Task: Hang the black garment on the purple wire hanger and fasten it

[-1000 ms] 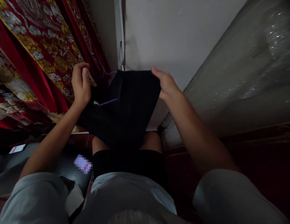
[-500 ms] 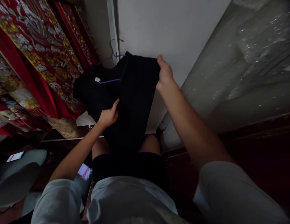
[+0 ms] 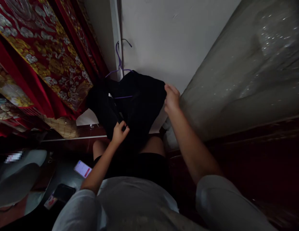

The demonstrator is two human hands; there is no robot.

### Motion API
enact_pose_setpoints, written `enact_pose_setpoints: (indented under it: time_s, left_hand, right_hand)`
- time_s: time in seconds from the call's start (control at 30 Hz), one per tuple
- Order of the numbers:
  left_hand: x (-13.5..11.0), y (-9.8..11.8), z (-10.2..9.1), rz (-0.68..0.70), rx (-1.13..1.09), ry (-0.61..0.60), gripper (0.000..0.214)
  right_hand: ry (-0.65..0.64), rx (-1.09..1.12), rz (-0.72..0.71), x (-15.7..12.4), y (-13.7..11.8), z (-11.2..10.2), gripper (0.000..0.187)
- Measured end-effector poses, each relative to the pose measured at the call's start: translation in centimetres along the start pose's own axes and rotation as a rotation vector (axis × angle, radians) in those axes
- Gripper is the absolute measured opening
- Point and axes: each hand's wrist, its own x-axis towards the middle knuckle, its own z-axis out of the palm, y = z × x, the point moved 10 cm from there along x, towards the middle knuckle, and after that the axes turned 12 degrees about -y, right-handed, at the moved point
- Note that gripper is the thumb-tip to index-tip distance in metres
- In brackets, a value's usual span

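Observation:
A black shirt hangs in front of my legs on a purple wire hanger, whose bar crosses the open neckline. Near the collar a small white label shows. My left hand pinches the front edge of the shirt below the neckline, fingers closed on the dark cloth. At the outer edge on the right, my right hand grips the sleeve or shoulder end and holds it out sideways. The lower part of the shirt blends into my dark shorts.
Red embroidered cloth hangs at the left. A white panel stands behind the shirt, with plastic-covered material to its right. Left of my legs lie a lit phone, a dark phone-like object and a grey chair.
My left hand has gone from a pointing finger to a pinch on the shirt's front, further right and lower. My right hand and the shirt sit lower in view; more of the hanger shows.

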Motion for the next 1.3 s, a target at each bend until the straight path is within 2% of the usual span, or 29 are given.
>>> enact_pose_setpoints:
  time_s: [0.07, 0.1, 0.13, 0.17, 0.23, 0.27, 0.33, 0.4, 0.53, 0.63, 0.77, 1.0, 1.17, 1.3]
  left_hand:
    - [-2.0, -1.7, 1.3, -0.126, -0.083, 0.101, 0.01]
    - [-3.0, -2.4, 1.8, -0.191, -0.124, 0.145, 0.007]
    - [-4.0, -2.8, 2.1, -0.242, -0.17, 0.186, 0.004]
    - [-4.8, -3.0, 2.2, -0.273, -0.219, 0.228, 0.008]
    - [-6.0, -2.7, 1.9, -0.268, -0.334, 0.299, 0.03]
    - [-6.3, -2.4, 1.6, -0.239, -0.398, 0.322, 0.044]
    - [-6.6, -1.6, 0.7, -0.156, -0.522, 0.358, 0.063]
    - [-6.7, -1.1, -0.3, -0.096, -0.604, 0.386, 0.057]
    - [-6.6, -0.4, -1.2, -0.057, -0.622, 0.389, 0.028]
    - [-6.4, 0.2, -0.8, -0.042, -0.62, 0.371, 0.02]
    - [-5.7, 0.5, 0.5, -0.079, -0.674, 0.32, 0.014]
    - [-4.9, 2.7, 0.8, -0.004, -0.663, 0.263, 0.01]
    - [-5.3, 2.5, 0.8, -0.01, -0.665, 0.274, 0.007]
    - [-5.5, 2.3, 0.4, -0.003, -0.638, 0.287, 0.009]
  right_hand:
    - [0.349, -0.024, 0.0, -4.6, 1.3, -1.0, 0.055]
    - [0.429, -0.042, -0.022, -7.5, 1.6, 0.0, 0.055]
    - [0.447, -0.02, -0.011, -10.4, 2.2, 1.7, 0.053]
    - [0.347, 0.029, 0.037, -12.8, 3.2, 4.5, 0.048]
    - [-0.01, 0.165, 0.156, -16.9, 5.0, 11.7, 0.041]
    - [-0.119, 0.208, 0.194, -18.8, 5.4, 14.4, 0.041]
    - [-0.149, 0.211, 0.191, -20.5, 5.2, 16.7, 0.043]
    - [-0.139, 0.209, 0.145, -20.0, 4.4, 17.0, 0.04]
    - [-0.254, 0.263, 0.109, -17.7, 3.0, 16.2, 0.028]
    - [-0.271, 0.262, 0.107, -17.9, 3.0, 14.6, 0.027]
    - [-0.31, 0.251, 0.091, -18.5, 3.6, 13.6, 0.027]
    - [-0.24, 0.14, -0.006, -18.3, 2.4, 10.4, 0.015]
    - [-0.311, 0.125, -0.023, -18.7, 2.3, 10.9, 0.015]
    - [-0.286, 0.142, -0.021, -18.9, 3.3, 11.7, 0.022]
